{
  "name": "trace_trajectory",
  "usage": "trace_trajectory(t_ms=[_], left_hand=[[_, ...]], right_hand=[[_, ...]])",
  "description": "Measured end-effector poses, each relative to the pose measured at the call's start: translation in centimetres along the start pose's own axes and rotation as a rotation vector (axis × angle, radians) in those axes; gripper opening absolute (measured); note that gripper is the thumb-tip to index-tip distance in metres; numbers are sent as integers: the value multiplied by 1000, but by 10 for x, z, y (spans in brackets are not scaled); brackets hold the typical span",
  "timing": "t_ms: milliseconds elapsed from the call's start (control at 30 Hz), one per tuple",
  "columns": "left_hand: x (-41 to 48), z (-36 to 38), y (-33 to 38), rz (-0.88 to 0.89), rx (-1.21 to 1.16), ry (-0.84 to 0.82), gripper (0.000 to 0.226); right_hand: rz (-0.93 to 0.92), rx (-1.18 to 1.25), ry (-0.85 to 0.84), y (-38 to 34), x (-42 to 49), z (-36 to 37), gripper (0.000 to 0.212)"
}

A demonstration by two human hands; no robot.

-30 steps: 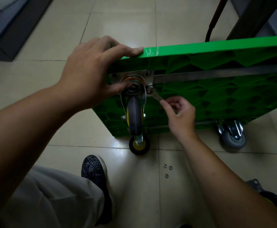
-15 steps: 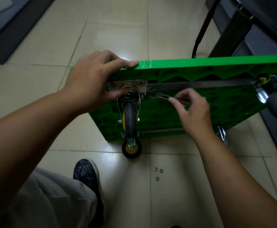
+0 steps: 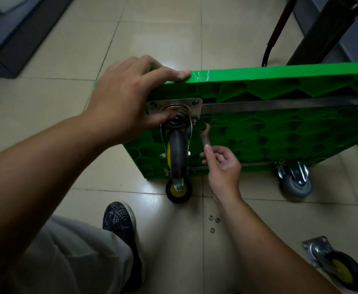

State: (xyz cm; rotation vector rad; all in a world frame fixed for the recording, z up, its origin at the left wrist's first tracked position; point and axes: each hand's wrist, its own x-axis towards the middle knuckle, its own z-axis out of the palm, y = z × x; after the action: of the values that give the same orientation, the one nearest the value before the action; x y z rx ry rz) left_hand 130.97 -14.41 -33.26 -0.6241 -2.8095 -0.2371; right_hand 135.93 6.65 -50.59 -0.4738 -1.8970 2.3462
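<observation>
Left hand point(image 3: 123, 102) grips top edge of upended green plastic cart platform point(image 3: 280, 128), fingers together, thumb pressing black-and-yellow swivel caster point(image 3: 177, 153) on underside. Right hand point(image 3: 222, 164) pinches slim silver wrench point(image 3: 205, 140) by handle; head just beside caster plate's corner bolt point(image 3: 194, 119).

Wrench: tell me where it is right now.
In the head view, right of centre: the wrench is pinched by the right hand, its head just below the right corner of the caster plate on the green cart.
</observation>
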Motion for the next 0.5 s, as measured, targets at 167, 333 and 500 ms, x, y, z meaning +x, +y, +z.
trace_trajectory(t_ms=[167, 333, 500], left_hand=[[1, 1, 0, -8, -5, 4, 68], [2, 0, 1, -15, -1, 3, 68], [2, 0, 1, -16, -1, 2, 69]], right_hand=[[-6, 13, -38, 2, 4, 5, 6], [-3, 43, -40, 7, 0, 9, 6], [-27, 67, -26, 2, -1, 14, 6]])
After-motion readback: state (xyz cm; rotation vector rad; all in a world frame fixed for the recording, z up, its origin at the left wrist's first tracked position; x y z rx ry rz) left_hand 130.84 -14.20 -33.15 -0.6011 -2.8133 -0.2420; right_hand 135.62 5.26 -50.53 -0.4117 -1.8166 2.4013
